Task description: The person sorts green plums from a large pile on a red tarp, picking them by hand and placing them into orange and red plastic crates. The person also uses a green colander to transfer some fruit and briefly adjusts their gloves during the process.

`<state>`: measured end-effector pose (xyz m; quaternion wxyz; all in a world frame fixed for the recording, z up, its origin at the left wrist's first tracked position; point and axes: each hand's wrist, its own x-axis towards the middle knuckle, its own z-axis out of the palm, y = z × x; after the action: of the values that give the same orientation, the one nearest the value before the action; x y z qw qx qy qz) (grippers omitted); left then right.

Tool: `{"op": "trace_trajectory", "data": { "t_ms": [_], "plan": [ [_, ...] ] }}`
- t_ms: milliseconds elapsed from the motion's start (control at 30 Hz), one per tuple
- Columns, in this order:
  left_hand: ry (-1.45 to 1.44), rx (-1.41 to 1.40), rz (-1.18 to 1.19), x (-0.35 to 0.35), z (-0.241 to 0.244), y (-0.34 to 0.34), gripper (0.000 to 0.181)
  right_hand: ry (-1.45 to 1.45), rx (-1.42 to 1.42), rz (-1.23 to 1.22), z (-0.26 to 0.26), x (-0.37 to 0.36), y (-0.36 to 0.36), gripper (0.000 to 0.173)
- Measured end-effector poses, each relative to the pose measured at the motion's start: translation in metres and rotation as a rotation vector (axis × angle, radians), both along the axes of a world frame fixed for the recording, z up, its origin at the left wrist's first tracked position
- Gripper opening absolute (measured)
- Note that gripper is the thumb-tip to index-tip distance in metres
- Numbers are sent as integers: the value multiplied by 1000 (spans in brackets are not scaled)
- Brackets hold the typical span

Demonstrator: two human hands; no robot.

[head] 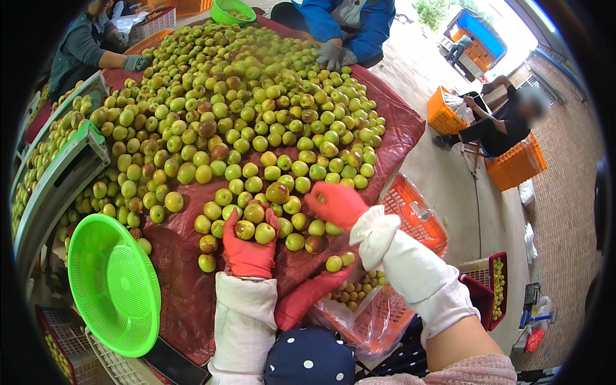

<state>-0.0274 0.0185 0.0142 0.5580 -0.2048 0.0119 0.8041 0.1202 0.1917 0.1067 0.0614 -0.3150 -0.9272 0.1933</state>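
A broad heap of green jujubes [226, 110], some with brown patches, covers a dark red quilted sheet [183, 240]. My left hand [249, 255], in a red glove, is palm up at the near edge of the heap, its fingers curled around several jujubes [264, 233]. My right hand [337, 204], also red-gloved, is over the jujubes to the right, fingers bent inward; whether anything is between them is hidden. Below it, two jujubes [334, 263] rest in a fold of the red sheet. An orange crate [380, 322] with a plastic liner holds jujubes at my right knee.
A green plastic colander [115, 284] stands at the left, beside a metal-framed chute [62, 178] carrying jujubes. Gloved co-workers sit at the far side [356, 29] and left [77, 57]. Another orange crate [414, 211] is right of the sheet; a person [505, 115] sits beyond.
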Motion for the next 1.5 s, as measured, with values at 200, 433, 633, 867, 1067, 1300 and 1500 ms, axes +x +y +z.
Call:
{"op": "trace_trajectory", "data": {
  "t_ms": [200,433,633,867,1067,1300,1500],
  "plan": [
    [100,-56,4,3,1,1,50,583,64,-225,6,-52,121,26],
    [122,-31,2,5,9,-1,47,185,137,-123,-13,-83,166,53],
    [87,-51,-18,1,8,-4,46,6,53,365,14,-39,116,55],
    [56,-76,-26,-1,5,1,46,-43,97,410,22,45,52,61],
    [43,-76,-18,2,2,5,46,92,31,216,20,56,49,60],
    [49,-29,-32,2,1,2,46,-57,164,296,7,-10,61,50],
    [49,-24,-22,0,0,1,46,-454,67,204,26,-35,59,52]
  ]
}}
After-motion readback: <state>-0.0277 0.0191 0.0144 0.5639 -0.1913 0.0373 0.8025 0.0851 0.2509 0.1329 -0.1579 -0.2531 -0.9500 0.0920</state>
